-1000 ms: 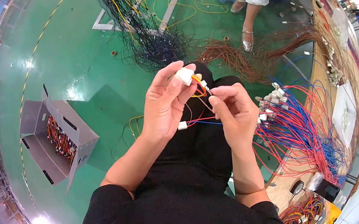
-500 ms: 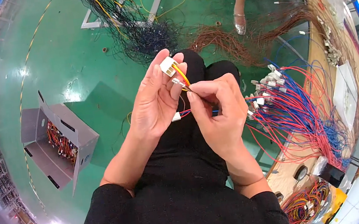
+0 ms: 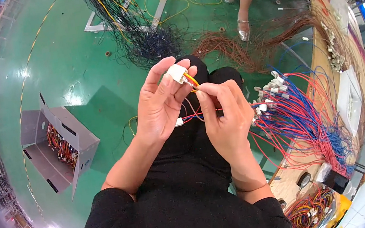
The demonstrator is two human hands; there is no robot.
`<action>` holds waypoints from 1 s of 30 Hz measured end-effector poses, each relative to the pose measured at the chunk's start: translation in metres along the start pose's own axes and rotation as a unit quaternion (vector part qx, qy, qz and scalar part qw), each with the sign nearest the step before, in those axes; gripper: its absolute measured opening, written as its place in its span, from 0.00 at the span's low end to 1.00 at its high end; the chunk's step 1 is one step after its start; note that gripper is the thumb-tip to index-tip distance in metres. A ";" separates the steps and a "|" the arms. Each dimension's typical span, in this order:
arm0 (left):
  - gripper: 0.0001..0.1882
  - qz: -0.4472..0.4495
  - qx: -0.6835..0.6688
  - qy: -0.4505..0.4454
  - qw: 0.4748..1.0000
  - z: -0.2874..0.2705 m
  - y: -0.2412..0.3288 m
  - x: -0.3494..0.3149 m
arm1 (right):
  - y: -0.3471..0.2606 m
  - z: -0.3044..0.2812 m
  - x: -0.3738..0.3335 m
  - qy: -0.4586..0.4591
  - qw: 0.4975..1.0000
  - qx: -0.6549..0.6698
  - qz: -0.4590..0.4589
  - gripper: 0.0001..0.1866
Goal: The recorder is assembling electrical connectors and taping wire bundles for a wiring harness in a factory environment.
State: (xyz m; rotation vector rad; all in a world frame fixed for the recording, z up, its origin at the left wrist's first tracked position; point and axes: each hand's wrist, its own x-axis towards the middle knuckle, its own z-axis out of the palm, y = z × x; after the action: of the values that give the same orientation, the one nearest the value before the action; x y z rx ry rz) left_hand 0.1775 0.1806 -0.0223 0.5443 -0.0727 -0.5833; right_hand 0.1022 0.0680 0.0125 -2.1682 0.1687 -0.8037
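A glossy green floor (image 3: 79, 67) fills most of the view, marked with yellow and white lines and catching bright glare at the lower left. On it, to the person's left, stands an open grey cardboard box (image 3: 59, 141) with red wires inside. Farther off, a tangle of black and yellow wires (image 3: 133, 23) spreads over the floor, and a sheaf of brown wires (image 3: 229, 50) lies just beyond the person's black-clad knees. Along the right runs a wooden tabletop (image 3: 323, 63) – from it hangs a thick bundle of red and blue wires (image 3: 301, 119) tipped with small white plugs. Another person's leg and shoe (image 3: 244, 29) show near the top, beside that tabletop.

Both forearms rise from the lower edge and meet over the lap. The left hand (image 3: 160, 105) is turned palm inward, fingers curled upward, with thumb and fingertips pinching a small white connector (image 3: 177, 73) held up at the top of the hand. Short orange and yellow wires (image 3: 191, 81) run out of the connector toward the right hand (image 3: 225, 117), whose thumb and forefinger are pressed together on those wires just beside the connector – the other fingers fold loosely below. A second white plug (image 3: 179, 122) with red and blue leads dangles between the two hands, against the left palm.
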 end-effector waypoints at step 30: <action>0.13 0.034 0.502 -0.057 0.862 -0.048 -0.053 0.024 | 0.051 0.020 -0.095 -0.141 0.987 -0.007 0.079 0.08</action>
State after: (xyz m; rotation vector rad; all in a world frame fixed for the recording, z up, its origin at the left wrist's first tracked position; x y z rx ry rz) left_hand 0.1812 0.1535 -0.0926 1.5188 -0.5281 -0.4745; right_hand 0.0461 0.0820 -0.0807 -2.2232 0.1984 -0.4026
